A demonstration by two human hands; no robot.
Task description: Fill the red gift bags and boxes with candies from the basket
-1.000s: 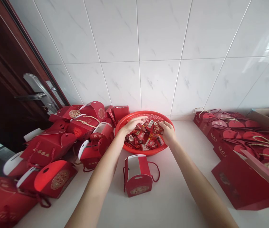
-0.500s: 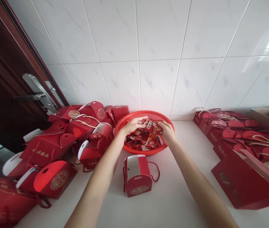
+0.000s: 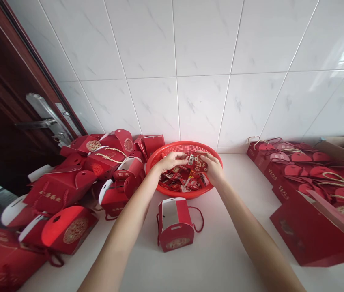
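Note:
Above a red plastic basket (image 3: 184,195), my left hand (image 3: 171,161) pinches a small red packet (image 3: 191,159) with a white label. My right hand (image 3: 213,167) grips another red packet (image 3: 201,163) with gold print, close beside the first. Several small wrapped sweets (image 3: 184,181), mostly red, lie in the basket below both hands. In front of the basket stands a red gift box (image 3: 178,235) with its top open, a white inside and a red cord handle.
Several red gift boxes (image 3: 71,231) are heaped on the left by a dark door (image 3: 4,81). Rows of red boxes (image 3: 299,170) stand on the right, a large red box (image 3: 314,235) nearest, with a brown carton (image 3: 336,150) behind. A tiled wall (image 3: 202,109) rises at the back.
My left hand's fingers have closed in slightly around its packet, and the two packets sit a little differently. The basket and gift box have stayed in place.

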